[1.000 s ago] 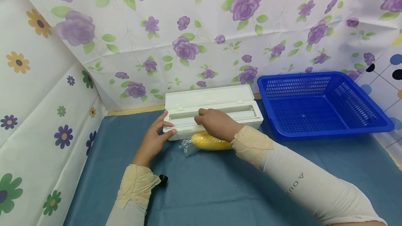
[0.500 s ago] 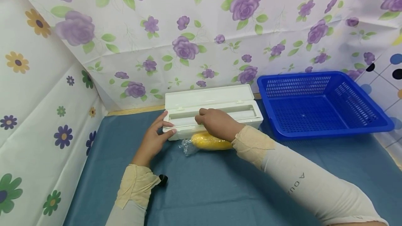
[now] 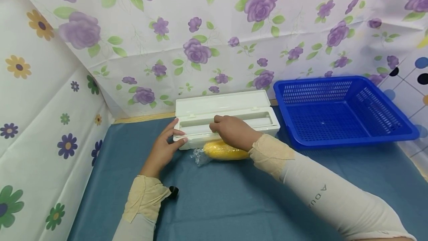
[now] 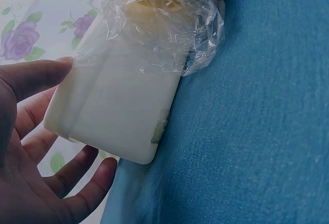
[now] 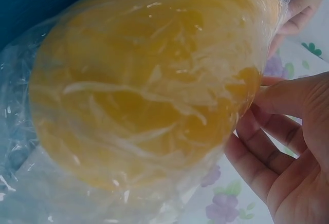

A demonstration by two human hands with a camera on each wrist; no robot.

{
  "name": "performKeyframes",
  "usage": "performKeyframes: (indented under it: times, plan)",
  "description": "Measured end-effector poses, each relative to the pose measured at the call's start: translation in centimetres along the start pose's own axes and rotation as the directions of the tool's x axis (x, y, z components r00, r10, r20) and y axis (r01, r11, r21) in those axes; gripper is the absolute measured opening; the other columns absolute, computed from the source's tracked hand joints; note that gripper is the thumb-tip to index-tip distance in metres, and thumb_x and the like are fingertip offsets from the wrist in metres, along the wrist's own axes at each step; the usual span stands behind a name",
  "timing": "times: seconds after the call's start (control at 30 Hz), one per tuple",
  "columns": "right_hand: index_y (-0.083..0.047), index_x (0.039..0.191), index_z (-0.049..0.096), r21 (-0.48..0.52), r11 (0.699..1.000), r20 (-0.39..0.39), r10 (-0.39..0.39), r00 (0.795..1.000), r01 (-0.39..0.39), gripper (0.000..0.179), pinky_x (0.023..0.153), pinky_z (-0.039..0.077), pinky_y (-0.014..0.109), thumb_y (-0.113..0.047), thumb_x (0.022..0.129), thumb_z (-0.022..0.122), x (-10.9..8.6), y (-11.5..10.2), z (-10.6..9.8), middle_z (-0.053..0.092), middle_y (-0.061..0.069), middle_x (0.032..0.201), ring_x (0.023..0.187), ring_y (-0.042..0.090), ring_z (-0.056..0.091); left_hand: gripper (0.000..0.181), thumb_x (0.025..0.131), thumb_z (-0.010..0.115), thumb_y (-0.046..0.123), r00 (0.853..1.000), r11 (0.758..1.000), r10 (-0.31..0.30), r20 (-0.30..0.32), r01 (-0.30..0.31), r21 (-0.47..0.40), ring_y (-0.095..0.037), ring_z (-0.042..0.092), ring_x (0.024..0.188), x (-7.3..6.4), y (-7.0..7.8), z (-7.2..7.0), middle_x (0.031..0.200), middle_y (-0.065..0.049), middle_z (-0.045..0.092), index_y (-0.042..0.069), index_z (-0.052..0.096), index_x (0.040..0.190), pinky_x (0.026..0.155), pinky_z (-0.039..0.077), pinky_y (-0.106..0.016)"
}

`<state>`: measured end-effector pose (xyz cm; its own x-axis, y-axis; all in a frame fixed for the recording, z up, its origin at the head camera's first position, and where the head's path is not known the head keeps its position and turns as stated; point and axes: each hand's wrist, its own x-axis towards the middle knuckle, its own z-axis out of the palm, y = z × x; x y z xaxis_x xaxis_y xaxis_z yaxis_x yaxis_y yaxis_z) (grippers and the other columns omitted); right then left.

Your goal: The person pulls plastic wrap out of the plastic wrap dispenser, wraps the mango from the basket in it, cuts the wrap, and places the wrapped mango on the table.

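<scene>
A white cling film dispenser (image 3: 197,142) stands at the back of the table, lid up, a white roll (image 3: 257,123) lying inside. My left hand (image 3: 164,148) holds its left end, thumb at the front and fingers over the top. My right hand (image 3: 234,131) has its thumb and fingers together at the dispenser's front rim, near the middle; whatever they pinch is hidden. Against the dispenser's front lies a smooth, oblong yellow thing (image 3: 220,150) wrapped in clear film (image 4: 200,34), partly behind my right hand. In the right wrist view the wrapped yellow thing (image 5: 139,80) covers much of the dispenser.
A blue plastic basket (image 3: 341,143) stands right of the dispenser. Flowered sheets (image 3: 214,44) hang behind and at the left. Blue cloth (image 3: 214,203) covers the table. A small black piece (image 3: 173,192) sits at my left wrist.
My right hand has shifted slightly to the right along the dispenser's front rim. The left hand, the dispenser and the wrapped yellow thing have stayed in place.
</scene>
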<state>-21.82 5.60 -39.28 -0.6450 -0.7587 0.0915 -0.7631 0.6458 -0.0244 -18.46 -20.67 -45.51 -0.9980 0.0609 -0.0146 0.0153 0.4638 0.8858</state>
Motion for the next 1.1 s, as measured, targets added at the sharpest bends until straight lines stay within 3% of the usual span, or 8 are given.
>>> performKeyframes:
  times: [0.73,1.1]
  plan:
    - [-0.014,0.099,0.065,-0.004,1.000,-0.054,-0.021,0.998,0.021,0.011,0.064,0.051,0.031,-0.004,0.099,0.059,-0.53,0.55,0.21,0.060,0.003,0.091,0.070,0.015,0.054,0.024,0.095,0.072,0.030,1.000,1.000,0.011,0.005,-0.011,0.009,-0.023,0.014,0.159,-0.11,0.09,-0.03,0.167,0.014,0.026,0.011,0.069,0.111,0.125,0.017,-0.058]
    - [-0.012,0.100,0.067,-0.017,1.000,-0.051,-0.018,0.999,0.018,0.013,0.066,0.054,0.032,-0.003,0.099,0.059,-0.72,0.63,0.19,0.061,0.004,0.093,0.072,0.016,0.058,0.026,0.096,0.070,0.030,1.000,1.000,0.017,0.010,-0.017,0.001,-0.025,0.012,0.159,-0.07,-0.02,-0.10,0.168,0.010,0.025,0.008,0.068,0.111,0.125,0.016,-0.059]
